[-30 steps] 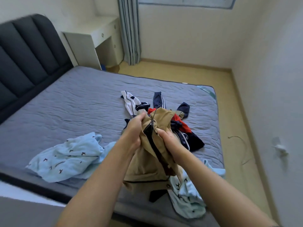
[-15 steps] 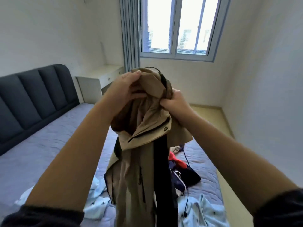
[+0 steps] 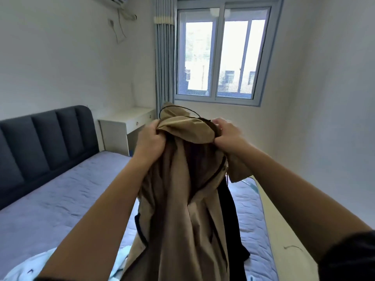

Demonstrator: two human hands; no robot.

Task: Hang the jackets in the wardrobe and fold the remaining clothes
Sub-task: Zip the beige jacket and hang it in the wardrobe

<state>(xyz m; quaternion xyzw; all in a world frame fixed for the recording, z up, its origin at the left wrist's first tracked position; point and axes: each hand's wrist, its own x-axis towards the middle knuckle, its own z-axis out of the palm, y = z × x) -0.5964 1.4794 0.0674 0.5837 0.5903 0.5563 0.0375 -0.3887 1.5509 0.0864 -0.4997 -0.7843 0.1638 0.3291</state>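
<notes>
A tan jacket [image 3: 182,209] with dark lining and black trim hangs in front of me above the bed. My left hand [image 3: 149,139] grips its top edge on the left. My right hand [image 3: 227,131] grips the collar area on the right, fingers curled into the fabric. The jacket's hood bunches up between my hands and its body drops below the frame. A light blue patterned garment [image 3: 26,268] lies on the bed at the lower left. The other clothes on the bed are hidden behind the jacket.
The bed [image 3: 60,199] has a grey-purple cover and a dark padded headboard [image 3: 46,142] at the left. A white desk [image 3: 125,126] stands by the curtain [image 3: 164,63] and window [image 3: 221,55]. A strip of floor [image 3: 288,240] runs along the right wall.
I have lifted the jacket off the clothes pile on the bed and raised it to chest height. My hands have spread apart along its top. My view has tilted up towards the window.
</notes>
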